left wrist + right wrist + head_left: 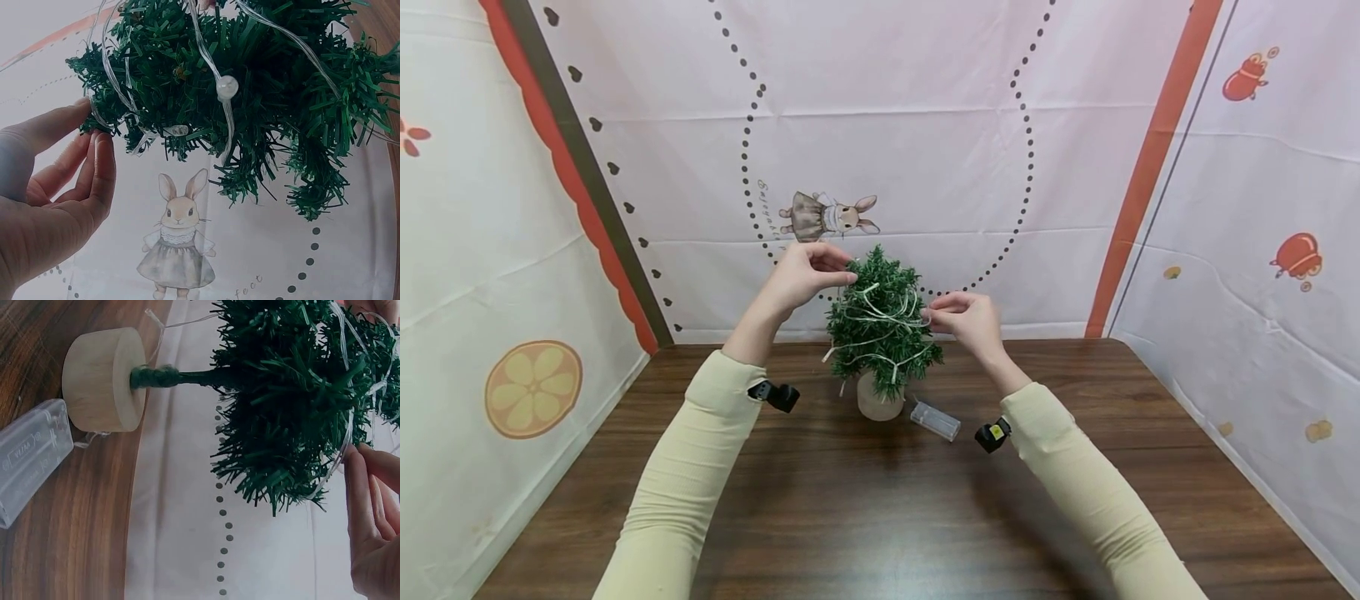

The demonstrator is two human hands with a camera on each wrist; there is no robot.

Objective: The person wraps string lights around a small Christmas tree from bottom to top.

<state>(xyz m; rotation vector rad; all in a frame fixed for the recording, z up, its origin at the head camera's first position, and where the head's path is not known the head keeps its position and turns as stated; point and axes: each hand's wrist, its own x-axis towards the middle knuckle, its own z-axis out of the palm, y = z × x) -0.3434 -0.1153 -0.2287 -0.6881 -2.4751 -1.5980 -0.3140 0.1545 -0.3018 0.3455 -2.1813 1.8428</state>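
A small artificial Christmas tree (880,321) stands upright on a round wooden base (103,381). A clear string of lights (228,122) is wound about its branches, with a small round bulb showing. At the upper left side of the tree, my left hand (811,273) pinches the light string together with a branch tip between thumb and fingers. My right hand (966,321) is at the tree's right side, lower than the left one. Its thumb and forefinger pinch a strand of the light string (347,434) beside the green branches.
A clear plastic battery box (936,421) lies on the brown wooden table (865,508), right of the base. A wire runs from it near the base. Behind the table hangs a printed cloth (887,167) with a rabbit figure; similar cloths stand at both sides.
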